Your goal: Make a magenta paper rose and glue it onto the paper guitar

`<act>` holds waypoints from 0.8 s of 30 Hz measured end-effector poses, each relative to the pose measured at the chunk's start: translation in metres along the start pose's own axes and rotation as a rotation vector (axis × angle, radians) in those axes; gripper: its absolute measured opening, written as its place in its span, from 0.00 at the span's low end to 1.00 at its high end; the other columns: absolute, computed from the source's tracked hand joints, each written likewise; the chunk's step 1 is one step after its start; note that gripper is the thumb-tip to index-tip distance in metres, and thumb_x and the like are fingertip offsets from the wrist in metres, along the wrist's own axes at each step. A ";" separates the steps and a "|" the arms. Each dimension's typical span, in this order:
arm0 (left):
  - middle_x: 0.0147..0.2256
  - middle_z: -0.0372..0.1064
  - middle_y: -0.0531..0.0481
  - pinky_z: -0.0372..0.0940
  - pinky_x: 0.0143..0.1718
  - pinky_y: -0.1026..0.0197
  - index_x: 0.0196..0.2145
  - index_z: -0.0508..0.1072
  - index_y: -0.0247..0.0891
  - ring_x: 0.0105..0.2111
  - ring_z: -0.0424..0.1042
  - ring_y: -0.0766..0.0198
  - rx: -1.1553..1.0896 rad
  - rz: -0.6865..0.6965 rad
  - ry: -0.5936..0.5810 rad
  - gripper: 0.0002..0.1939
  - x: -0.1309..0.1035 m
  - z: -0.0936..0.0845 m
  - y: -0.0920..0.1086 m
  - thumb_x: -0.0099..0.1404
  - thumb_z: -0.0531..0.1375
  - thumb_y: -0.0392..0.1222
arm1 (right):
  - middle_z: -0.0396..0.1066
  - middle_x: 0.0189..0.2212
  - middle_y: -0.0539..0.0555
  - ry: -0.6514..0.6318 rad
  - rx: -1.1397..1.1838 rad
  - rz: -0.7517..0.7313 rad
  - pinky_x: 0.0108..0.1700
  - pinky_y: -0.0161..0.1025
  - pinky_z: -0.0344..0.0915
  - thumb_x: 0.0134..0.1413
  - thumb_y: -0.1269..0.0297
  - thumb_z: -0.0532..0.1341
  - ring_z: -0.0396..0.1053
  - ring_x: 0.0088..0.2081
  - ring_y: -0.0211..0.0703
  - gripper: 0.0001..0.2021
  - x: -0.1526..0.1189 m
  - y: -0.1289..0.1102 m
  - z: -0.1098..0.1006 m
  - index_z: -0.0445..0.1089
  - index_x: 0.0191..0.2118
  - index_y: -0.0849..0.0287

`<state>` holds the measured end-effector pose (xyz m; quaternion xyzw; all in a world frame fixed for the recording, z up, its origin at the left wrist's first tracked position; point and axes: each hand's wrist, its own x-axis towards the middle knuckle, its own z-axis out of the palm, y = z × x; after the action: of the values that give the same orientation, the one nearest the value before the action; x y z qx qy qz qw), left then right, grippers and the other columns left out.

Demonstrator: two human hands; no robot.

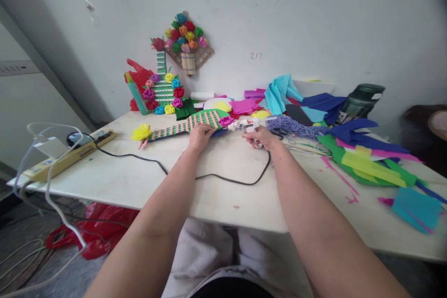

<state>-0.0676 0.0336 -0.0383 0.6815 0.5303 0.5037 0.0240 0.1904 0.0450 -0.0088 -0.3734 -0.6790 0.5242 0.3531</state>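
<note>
A guitar-shaped green craft piece (171, 129) with pale strips across it lies on the white table. A yellow paper flower (141, 132) is at its narrow left end and a magenta flower (226, 121) at its right edge. My left hand (200, 136) rests on the craft's wide part, fingers bent over its near edge; what they grip, if anything, is hidden. My right hand (260, 138) is wrapped round a white glue gun (252, 125), whose tip points left, close to the magenta flower. A black cord runs from the gun across the table.
A yellow power strip (70, 155) with cables lies at the left. Behind stand a finished flower guitar (165, 88) and a teal bottle (137, 95). Purple cord (293, 126), coloured paper (372, 165) and a dark green container (360, 102) are at the right. The table's front edge (240, 226) is near.
</note>
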 end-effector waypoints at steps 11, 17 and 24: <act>0.36 0.74 0.45 0.65 0.48 0.53 0.21 0.75 0.41 0.39 0.73 0.56 -0.083 -0.019 -0.018 0.06 0.000 -0.009 -0.001 0.54 0.64 0.36 | 0.70 0.15 0.51 0.020 -0.088 -0.075 0.12 0.32 0.52 0.34 0.54 0.69 0.54 0.09 0.30 0.16 0.009 0.006 0.008 0.67 0.22 0.62; 0.38 0.75 0.43 0.67 0.45 0.56 0.24 0.76 0.37 0.40 0.74 0.57 0.020 0.038 -0.072 0.04 0.001 -0.013 -0.008 0.56 0.63 0.35 | 0.70 0.16 0.50 0.022 -0.142 -0.097 0.11 0.32 0.53 0.37 0.53 0.68 0.53 0.09 0.29 0.17 0.013 0.010 0.010 0.68 0.25 0.63; 0.38 0.76 0.44 0.67 0.44 0.58 0.26 0.77 0.38 0.39 0.74 0.59 0.152 0.061 -0.021 0.06 0.003 -0.003 -0.006 0.59 0.62 0.37 | 0.70 0.17 0.49 0.047 -0.202 -0.067 0.11 0.31 0.52 0.41 0.55 0.67 0.53 0.10 0.28 0.16 0.015 0.008 0.015 0.68 0.28 0.63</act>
<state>-0.0743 0.0372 -0.0387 0.7025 0.5457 0.4552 -0.0378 0.1714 0.0524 -0.0183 -0.3965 -0.7322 0.4321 0.3465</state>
